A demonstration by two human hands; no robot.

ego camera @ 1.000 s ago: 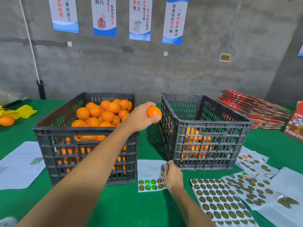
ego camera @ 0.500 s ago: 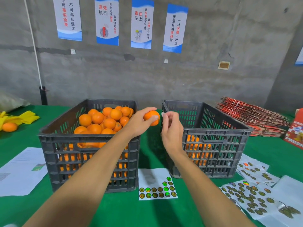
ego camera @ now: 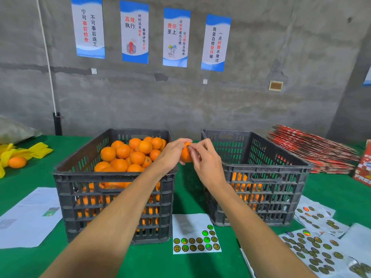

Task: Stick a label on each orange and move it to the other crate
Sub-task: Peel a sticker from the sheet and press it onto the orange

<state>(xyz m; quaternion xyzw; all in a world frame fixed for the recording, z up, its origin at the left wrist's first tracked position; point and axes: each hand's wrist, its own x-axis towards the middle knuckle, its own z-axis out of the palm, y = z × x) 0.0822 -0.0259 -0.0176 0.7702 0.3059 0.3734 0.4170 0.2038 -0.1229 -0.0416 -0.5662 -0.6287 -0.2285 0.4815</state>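
The left hand (ego camera: 173,153) holds one orange (ego camera: 185,154) in the air, above the gap between the two dark plastic crates and about level with their rims. Its grip is wrapped round the fruit from the left side, thumb over the top and fingers curled underneath, so only the right half of the orange shows. The right hand (ego camera: 206,163) meets it from the other side: thumb and forefinger are drawn together in a narrow pinch at the upper face of the orange, touching the peel, while the other fingers hang loosely curled below. What lies between those two fingertips is too small to make out.

The left crate (ego camera: 112,197) is heaped with oranges up to near its rim. The right crate (ego camera: 261,193) holds far fewer, visible only low down through its slotted wall. Both stand on the green tabletop (ego camera: 192,197), just apart from each other.

On the tabletop in front of the gap lies a small label sheet (ego camera: 195,233) with round stickers left along its lower part and right edge. More sticker sheets (ego camera: 313,247) are spread to the right of it, overlapping one another. A white paper (ego camera: 30,215) lies left of the full crate, and a lone orange (ego camera: 17,162) sits at the far left beside yellow gloves (ego camera: 30,151). A stack of red flattened cartons (ego camera: 313,151) lies behind the right crate.
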